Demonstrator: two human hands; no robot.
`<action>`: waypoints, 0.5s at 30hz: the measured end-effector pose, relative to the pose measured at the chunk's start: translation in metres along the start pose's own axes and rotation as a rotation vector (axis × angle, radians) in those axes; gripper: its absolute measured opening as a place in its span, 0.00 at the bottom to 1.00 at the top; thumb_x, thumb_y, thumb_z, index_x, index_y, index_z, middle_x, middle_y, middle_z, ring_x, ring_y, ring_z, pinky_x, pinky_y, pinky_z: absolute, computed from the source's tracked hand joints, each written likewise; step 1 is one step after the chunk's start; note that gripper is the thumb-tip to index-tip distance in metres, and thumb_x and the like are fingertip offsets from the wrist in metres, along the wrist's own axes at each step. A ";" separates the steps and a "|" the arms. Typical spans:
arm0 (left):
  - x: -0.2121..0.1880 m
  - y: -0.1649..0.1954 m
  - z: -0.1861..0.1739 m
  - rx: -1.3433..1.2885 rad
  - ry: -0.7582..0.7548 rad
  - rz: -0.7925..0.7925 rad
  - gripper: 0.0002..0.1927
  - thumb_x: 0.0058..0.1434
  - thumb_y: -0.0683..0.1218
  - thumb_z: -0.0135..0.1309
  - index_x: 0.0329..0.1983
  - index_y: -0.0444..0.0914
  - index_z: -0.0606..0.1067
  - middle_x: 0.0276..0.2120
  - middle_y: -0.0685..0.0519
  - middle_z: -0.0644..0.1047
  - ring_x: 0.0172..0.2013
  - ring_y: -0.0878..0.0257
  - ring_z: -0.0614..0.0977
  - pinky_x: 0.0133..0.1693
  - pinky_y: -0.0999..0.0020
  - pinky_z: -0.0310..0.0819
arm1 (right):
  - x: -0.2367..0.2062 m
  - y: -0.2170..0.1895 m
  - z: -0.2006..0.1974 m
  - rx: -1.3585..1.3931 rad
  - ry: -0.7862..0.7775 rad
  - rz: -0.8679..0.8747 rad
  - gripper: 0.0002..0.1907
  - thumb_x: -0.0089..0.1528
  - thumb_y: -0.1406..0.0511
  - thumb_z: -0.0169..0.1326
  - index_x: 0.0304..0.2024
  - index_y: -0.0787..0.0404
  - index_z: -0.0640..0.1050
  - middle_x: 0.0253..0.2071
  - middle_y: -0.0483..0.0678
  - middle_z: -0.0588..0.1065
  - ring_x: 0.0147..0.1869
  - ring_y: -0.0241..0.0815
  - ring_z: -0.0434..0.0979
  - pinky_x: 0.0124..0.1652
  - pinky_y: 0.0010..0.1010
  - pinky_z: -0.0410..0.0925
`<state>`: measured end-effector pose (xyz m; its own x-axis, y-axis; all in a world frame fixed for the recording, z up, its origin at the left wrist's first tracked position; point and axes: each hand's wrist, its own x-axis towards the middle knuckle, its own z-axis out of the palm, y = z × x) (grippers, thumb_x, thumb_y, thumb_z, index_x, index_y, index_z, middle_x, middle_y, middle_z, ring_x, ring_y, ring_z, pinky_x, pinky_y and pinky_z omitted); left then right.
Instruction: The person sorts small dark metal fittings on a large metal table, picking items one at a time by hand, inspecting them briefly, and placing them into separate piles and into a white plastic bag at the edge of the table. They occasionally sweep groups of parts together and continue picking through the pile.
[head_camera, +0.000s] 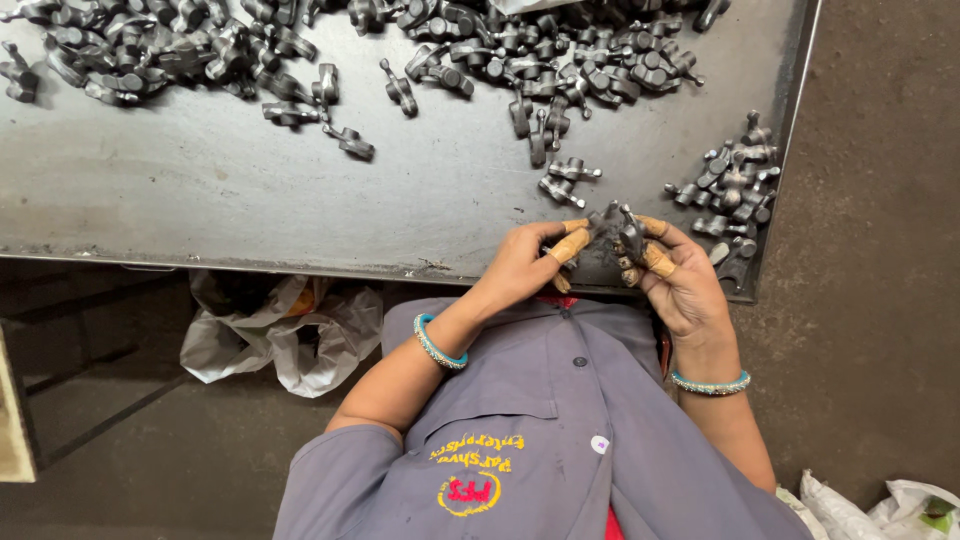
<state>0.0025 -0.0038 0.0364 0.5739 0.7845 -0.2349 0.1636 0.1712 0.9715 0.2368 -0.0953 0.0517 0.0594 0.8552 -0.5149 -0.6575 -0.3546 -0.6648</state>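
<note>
Head view: at the near edge of the steel counter, the left hand and right hand, fingertips taped, each close around a small forged metal part. A small sorted cluster lies just right of the hands; the large heap along the counter's far edge looks unhandled.

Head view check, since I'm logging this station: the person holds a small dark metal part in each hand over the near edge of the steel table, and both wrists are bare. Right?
Not quite. The head view shows a turquoise bangle on the left wrist and another on the right. The rest stands: left hand and right hand each hold a dark metal part over the table edge.
</note>
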 end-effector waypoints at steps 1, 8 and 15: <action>0.000 -0.003 0.002 -0.068 -0.001 0.008 0.17 0.69 0.47 0.53 0.54 0.31 0.78 0.34 0.47 0.83 0.31 0.67 0.85 0.33 0.68 0.80 | 0.000 -0.001 0.003 0.005 -0.008 0.008 0.19 0.65 0.70 0.58 0.58 0.70 0.74 0.49 0.52 0.79 0.49 0.41 0.80 0.46 0.33 0.75; 0.004 -0.013 0.011 -0.921 -0.075 -0.386 0.22 0.70 0.57 0.45 0.48 0.35 0.77 0.35 0.50 0.82 0.30 0.64 0.85 0.28 0.65 0.83 | -0.010 -0.003 0.043 -0.364 -0.126 -0.206 0.15 0.64 0.73 0.59 0.53 0.71 0.77 0.50 0.50 0.79 0.54 0.38 0.79 0.55 0.29 0.73; 0.002 -0.008 -0.016 -0.858 0.004 -0.282 0.15 0.70 0.48 0.60 0.47 0.28 0.81 0.33 0.48 0.82 0.27 0.63 0.82 0.28 0.70 0.78 | 0.003 -0.003 0.089 -1.348 0.332 -0.403 0.23 0.54 0.63 0.71 0.45 0.67 0.76 0.42 0.50 0.76 0.43 0.45 0.77 0.43 0.35 0.70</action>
<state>-0.0100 0.0061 0.0287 0.6004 0.6476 -0.4692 -0.3578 0.7423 0.5666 0.1723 -0.0585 0.0999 0.3583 0.9218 -0.1481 0.6295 -0.3557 -0.6908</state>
